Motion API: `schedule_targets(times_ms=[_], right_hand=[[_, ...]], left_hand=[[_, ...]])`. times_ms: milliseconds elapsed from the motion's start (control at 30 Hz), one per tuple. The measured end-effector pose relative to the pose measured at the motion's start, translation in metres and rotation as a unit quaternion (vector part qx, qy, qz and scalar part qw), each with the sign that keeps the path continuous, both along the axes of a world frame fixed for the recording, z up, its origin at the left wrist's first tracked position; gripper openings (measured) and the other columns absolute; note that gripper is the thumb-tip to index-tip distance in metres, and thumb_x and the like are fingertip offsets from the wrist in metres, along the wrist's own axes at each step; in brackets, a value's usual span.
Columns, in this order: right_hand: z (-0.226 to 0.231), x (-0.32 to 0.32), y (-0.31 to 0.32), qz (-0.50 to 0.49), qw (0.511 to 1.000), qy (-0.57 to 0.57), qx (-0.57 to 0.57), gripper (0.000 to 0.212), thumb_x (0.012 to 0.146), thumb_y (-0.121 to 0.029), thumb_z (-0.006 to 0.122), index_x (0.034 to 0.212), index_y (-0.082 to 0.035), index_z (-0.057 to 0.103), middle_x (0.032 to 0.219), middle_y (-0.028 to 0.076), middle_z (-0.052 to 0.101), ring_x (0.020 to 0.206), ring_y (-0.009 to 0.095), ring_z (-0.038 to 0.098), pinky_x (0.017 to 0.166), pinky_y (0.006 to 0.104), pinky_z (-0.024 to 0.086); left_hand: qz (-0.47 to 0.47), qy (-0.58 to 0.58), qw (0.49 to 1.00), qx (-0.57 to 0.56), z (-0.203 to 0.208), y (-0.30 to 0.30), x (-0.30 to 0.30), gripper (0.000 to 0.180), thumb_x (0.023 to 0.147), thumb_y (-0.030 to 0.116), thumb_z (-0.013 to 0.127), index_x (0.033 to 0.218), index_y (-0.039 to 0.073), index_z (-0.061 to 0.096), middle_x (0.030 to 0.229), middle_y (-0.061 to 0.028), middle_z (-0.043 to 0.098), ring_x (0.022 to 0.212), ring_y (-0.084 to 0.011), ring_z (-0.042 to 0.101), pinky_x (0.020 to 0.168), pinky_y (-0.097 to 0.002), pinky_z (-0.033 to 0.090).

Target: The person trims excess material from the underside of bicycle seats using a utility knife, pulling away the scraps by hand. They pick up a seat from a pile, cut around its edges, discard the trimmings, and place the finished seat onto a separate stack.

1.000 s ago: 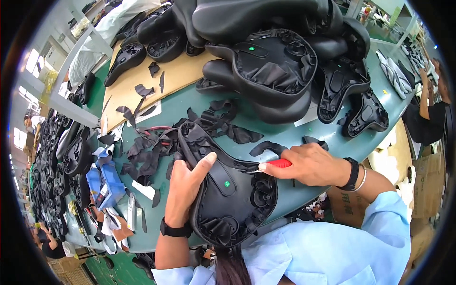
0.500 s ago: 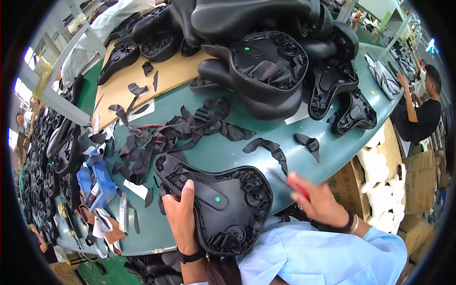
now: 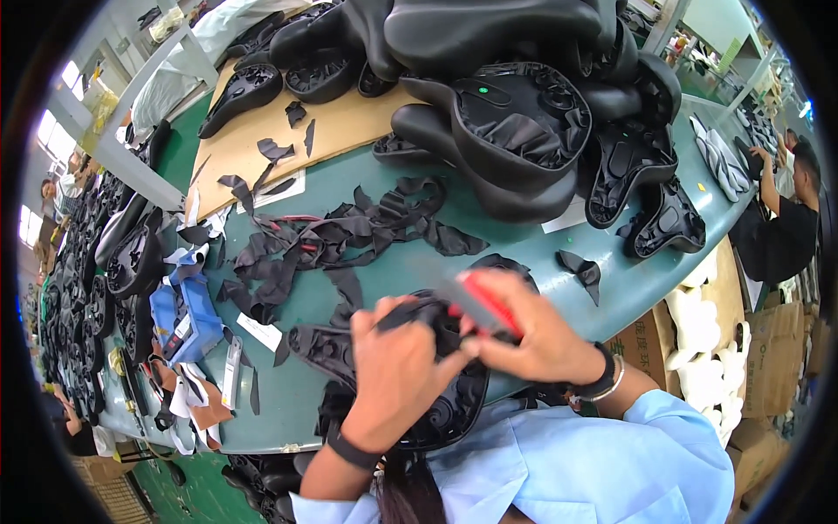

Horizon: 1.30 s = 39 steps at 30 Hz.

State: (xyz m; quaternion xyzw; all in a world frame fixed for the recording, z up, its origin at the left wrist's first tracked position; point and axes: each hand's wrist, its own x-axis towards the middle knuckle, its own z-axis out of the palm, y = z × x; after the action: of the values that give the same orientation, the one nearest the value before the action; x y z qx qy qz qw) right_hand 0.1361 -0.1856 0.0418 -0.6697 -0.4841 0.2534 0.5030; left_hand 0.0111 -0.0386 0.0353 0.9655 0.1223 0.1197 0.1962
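Note:
A black bicycle saddle [image 3: 321,344], underside up, lies at the table's near edge, mostly hidden by my hands. Over it, my left hand [image 3: 394,367] is closed with curled fingers on a flap of black cover material [image 3: 398,313]. Close beside it, my right hand [image 3: 537,336] grips a red-handled knife [image 3: 491,304], whose grey blade end is smeared by motion and points up and left. My right fingertips come near or touch my left thumb. Whether the blade touches the material I cannot tell.
Black offcut strips [image 3: 349,234] lie on the green table [image 3: 305,196] beyond the saddle. A heap of black saddles [image 3: 506,122] stands at the back. On the left are a blue bin [image 3: 186,316] and a box cutter [image 3: 231,374]. Another person [image 3: 786,205] works at far right.
My right hand has moved left with the knife, over the saddle. My left hand has shifted from the saddle's side onto the cover material. The saddle is turned and now largely covered.

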Motion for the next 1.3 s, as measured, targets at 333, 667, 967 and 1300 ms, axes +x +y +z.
schedule_targets(times_ms=[333,667,967,1300], right_hand=[[-0.015,0.019,-0.036,0.041,0.903,-0.386,-0.182,0.058,0.082,-0.009,0.058,0.138,-0.012,0.043,0.074,0.007,0.052,0.053,0.026,0.055,0.045,0.0373,0.043],[-0.011,-0.019,-0.033,-0.064,0.892,-0.337,-0.296,0.056,0.086,-0.013,0.058,0.139,-0.011,0.039,0.069,0.011,0.057,0.054,0.033,0.055,0.05,0.0443,0.04],[-0.021,-0.018,-0.009,-0.051,0.886,-0.403,-0.225,0.054,0.087,-0.015,0.056,0.139,-0.012,0.04,0.064,0.009,0.058,0.047,0.027,0.055,0.042,0.0407,0.034],[0.008,0.08,0.019,0.112,0.832,-0.482,-0.251,0.046,0.089,-0.021,0.057,0.132,-0.035,0.05,0.065,0.005,0.058,0.053,0.024,0.057,0.047,0.0382,0.038]], left_hand=[[0.073,-0.085,0.926,-0.36,-0.026,0.015,0.009,0.04,0.082,0.023,0.068,0.055,-0.002,0.053,0.047,-0.0096,0.044,0.049,-0.0268,0.043,0.069,-0.0369,0.043],[0.029,-0.224,0.817,-0.531,0.003,0.024,-0.006,0.024,0.084,0.021,0.059,0.09,-0.002,0.056,0.078,-0.0115,0.056,0.067,-0.0173,0.048,0.064,-0.0283,0.04],[0.09,-0.274,0.958,0.001,-0.028,0.086,0.042,0.018,0.073,0.013,0.072,0.067,0.0,0.062,0.063,-0.0087,0.06,0.06,-0.0207,0.054,0.058,-0.0328,0.042],[0.157,-0.268,0.552,-0.774,-0.014,0.066,-0.016,0.037,0.098,0.034,0.049,0.118,0.003,0.057,0.112,-0.0051,0.062,0.103,-0.0172,0.056,0.093,-0.037,0.043]])
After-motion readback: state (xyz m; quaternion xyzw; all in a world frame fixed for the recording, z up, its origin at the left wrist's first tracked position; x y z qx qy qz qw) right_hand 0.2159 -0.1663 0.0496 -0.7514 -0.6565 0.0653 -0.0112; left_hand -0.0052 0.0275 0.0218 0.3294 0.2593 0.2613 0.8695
